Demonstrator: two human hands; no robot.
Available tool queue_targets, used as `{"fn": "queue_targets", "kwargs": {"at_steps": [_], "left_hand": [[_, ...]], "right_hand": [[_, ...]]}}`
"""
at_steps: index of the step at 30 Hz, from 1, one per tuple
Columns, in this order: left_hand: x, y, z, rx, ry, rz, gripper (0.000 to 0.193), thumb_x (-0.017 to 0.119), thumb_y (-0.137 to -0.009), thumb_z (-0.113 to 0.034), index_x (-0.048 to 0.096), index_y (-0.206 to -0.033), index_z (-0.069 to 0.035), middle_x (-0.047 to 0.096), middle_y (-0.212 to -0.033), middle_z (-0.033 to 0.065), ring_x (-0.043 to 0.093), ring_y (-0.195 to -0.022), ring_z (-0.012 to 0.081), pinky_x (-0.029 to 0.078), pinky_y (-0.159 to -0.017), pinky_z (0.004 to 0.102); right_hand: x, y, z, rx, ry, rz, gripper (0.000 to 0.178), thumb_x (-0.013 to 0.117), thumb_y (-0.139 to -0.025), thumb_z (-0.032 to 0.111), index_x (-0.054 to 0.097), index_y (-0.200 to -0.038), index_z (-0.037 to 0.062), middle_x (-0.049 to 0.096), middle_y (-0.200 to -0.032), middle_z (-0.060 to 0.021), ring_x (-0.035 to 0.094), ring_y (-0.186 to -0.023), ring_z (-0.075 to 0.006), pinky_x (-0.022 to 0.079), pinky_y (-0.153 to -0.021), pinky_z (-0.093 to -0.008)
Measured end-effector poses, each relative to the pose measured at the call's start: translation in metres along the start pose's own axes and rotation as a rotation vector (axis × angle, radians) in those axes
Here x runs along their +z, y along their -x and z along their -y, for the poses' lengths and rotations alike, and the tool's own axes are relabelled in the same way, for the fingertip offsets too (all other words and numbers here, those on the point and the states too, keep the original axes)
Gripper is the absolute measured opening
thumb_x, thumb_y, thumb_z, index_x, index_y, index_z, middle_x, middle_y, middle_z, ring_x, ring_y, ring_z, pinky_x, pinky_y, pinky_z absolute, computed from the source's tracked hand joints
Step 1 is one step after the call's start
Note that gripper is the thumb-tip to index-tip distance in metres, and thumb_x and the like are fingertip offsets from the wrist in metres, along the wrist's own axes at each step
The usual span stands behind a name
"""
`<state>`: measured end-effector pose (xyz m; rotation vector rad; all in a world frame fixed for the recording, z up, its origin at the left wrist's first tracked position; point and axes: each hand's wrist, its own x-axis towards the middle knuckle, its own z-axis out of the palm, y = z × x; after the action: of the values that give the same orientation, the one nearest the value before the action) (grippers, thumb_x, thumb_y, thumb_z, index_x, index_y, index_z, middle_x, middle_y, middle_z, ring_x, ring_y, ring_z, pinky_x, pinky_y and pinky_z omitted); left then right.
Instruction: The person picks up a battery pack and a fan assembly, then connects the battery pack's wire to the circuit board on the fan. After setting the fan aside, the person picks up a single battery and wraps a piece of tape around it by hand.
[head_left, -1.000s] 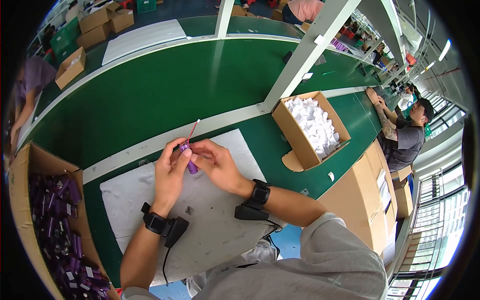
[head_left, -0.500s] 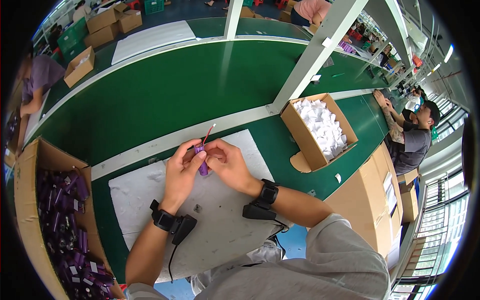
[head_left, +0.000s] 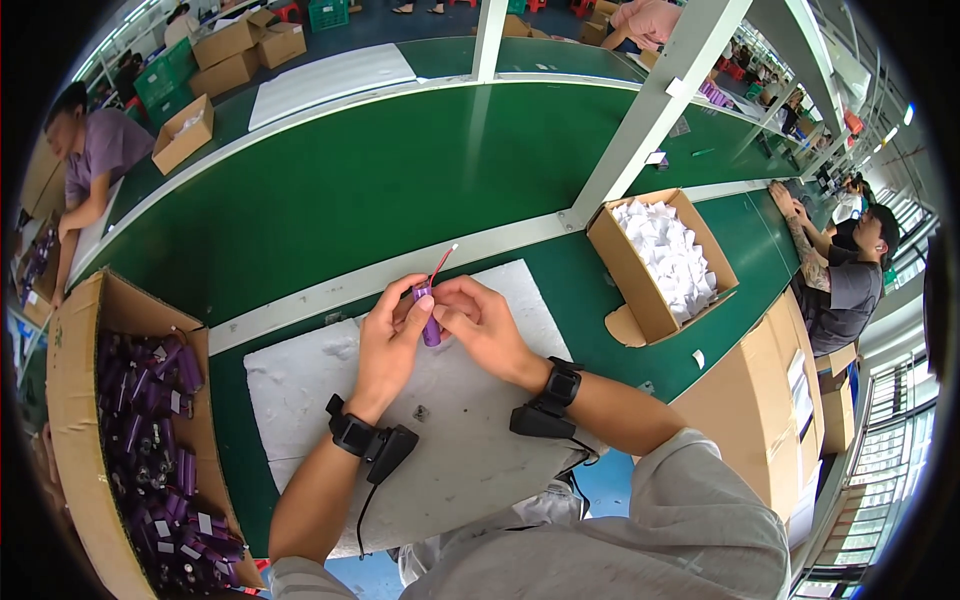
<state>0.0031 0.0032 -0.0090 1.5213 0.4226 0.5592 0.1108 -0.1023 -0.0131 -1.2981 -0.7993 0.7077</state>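
Note:
Over the pale foam sheet, I hold a purple cylindrical battery nearly upright. A thin red lead with a small white plug at its tip rises from the top of the battery. My left hand pinches the battery between thumb and fingers near its upper end. From the other side, my right hand is closed, thumb and curled fingers against the battery; its fingertips are partly hidden. Black wristbands with attached modules are strapped on both wrists.
At my left stands a deep cardboard box of similar purple batteries. A smaller carton full of white paper pieces sits to the right. A metal rail and post edge the green bench. A person works farther right.
The whole view has shifted slightly, so everything appears farther right. Both hands still keep the battery at about the same spot over the foam sheet.

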Motion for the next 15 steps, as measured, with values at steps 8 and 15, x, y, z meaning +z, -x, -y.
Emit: {"fn": "queue_targets", "kwargs": {"at_steps": [8,15], "left_hand": [[0.0015,-0.0016,0.0002,0.053,-0.023,-0.017,0.033,0.053,-0.098,-0.023,0.053,-0.123,-0.002,0.065,-0.096,0.0061,0.058,-0.087,0.0084,0.047,-0.076,0.0243],[-0.0030,-0.0024,-0.0025,0.067,0.038,-0.016,0.030,0.055,-0.097,-0.022,0.054,-0.121,-0.002,0.065,-0.094,0.0055,0.058,-0.083,0.0081,0.048,-0.073,0.0239]], "right_hand": [[-0.0034,-0.0010,0.0016,0.054,0.034,0.041,0.025,0.059,-0.094,0.012,0.052,-0.112,-0.0040,0.064,-0.100,-0.0107,0.063,-0.090,-0.0149,0.054,-0.073,-0.0287],[0.0007,-0.0056,0.0021,0.019,0.056,0.070,0.024,0.058,-0.093,0.009,0.052,-0.112,-0.0042,0.064,-0.100,-0.0115,0.064,-0.090,-0.0158,0.054,-0.073,-0.0295]]}}
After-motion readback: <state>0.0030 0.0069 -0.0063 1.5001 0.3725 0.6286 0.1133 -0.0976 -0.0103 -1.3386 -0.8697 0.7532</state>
